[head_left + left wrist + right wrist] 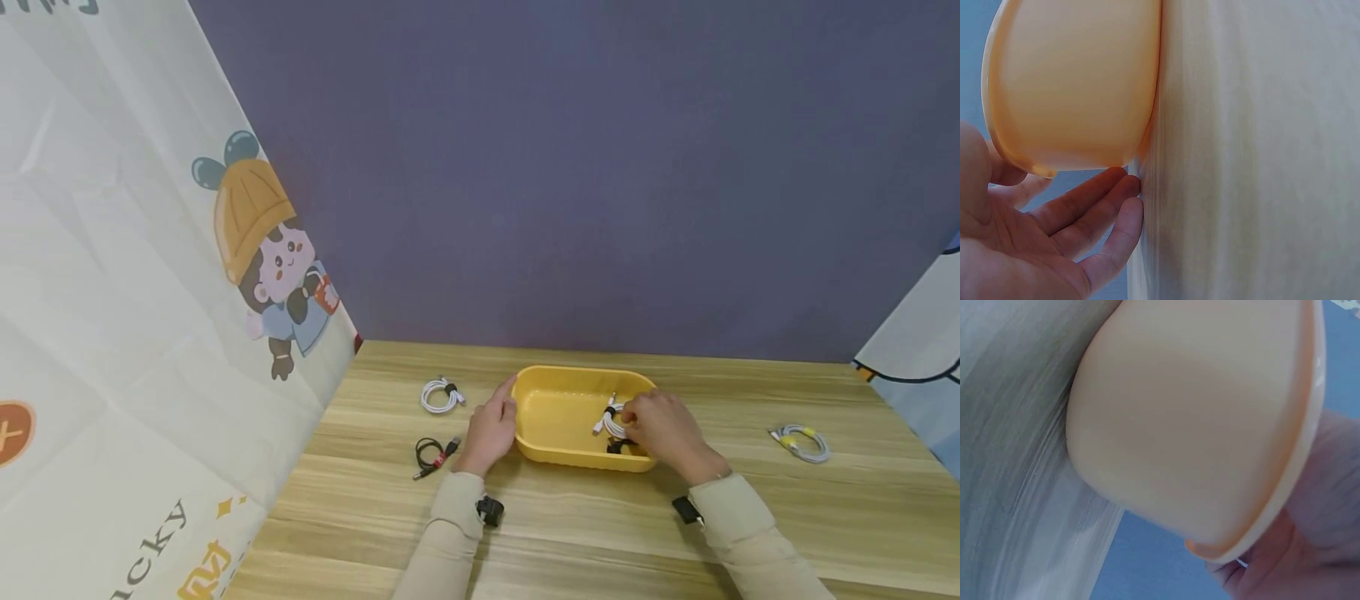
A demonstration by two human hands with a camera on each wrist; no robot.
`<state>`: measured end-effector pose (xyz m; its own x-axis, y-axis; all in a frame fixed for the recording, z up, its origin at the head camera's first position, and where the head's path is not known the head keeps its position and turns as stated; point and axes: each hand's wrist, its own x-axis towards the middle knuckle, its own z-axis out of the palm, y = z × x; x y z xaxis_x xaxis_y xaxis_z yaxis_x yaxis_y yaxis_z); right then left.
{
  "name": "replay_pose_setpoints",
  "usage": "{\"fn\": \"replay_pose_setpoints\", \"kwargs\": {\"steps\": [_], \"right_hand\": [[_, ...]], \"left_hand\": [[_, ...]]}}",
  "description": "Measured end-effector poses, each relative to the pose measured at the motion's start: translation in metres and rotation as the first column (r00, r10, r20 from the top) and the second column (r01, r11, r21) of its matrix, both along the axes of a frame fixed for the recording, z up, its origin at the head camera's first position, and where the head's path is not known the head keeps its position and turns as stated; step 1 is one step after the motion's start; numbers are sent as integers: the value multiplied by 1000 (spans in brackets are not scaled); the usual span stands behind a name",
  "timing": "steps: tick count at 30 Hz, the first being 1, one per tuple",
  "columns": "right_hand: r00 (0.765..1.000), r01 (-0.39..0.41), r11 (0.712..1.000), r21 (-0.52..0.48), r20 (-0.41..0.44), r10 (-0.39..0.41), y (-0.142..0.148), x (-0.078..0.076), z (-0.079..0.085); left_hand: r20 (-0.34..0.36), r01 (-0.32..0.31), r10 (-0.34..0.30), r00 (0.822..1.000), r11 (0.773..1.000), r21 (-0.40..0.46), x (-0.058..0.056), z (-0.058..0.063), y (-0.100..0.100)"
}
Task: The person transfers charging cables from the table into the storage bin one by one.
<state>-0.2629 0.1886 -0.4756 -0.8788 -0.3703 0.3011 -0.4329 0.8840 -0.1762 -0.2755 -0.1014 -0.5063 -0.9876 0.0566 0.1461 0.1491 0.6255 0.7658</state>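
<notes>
A yellow plastic tray (558, 417) stands on the table. My left hand (491, 429) rests against its left end. In the left wrist view the loosely extended fingers (1091, 219) lie beside the tray's outer wall (1079, 81). Over the right rim reaches my right hand (667, 429), its curled fingers pinching a coiled white cable (613, 423) inside the tray; the fingertips are partly hidden. A black cable (618, 447) lies below it in the tray. In the right wrist view the tray wall (1191, 419) hides most of the right hand (1322, 525).
Left of the tray lie a coiled white cable (442, 395) with a black tie and a black USB cable (435, 457) with a red tie. A grey-white cable (802, 442) with yellow bands lies far right. The wooden table (570, 533) meets a dark blue backdrop (585, 183).
</notes>
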Motion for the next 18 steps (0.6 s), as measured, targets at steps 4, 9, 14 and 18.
{"fn": "replay_pose_setpoints", "kwargs": {"steps": [4, 9, 14, 18], "right_hand": [[1000, 17, 998, -62, 13, -16, 2, 4, 3], [997, 76, 983, -168, 41, -70, 8, 8, 9], [993, 112, 963, -245, 1, -115, 17, 11, 10], [987, 151, 947, -284, -17, -163, 26, 14, 8]], "left_hand": [[1, 0, 0, 1000, 1000, 5, 0, 0, -1], [0, 0, 0, 1000, 1000, -4, 1, 2, -3], [3, -2, 2, 1000, 1000, 6, 2, 3, -4], [12, 0, 0, 1000, 1000, 11, 3, 4, -4]]}}
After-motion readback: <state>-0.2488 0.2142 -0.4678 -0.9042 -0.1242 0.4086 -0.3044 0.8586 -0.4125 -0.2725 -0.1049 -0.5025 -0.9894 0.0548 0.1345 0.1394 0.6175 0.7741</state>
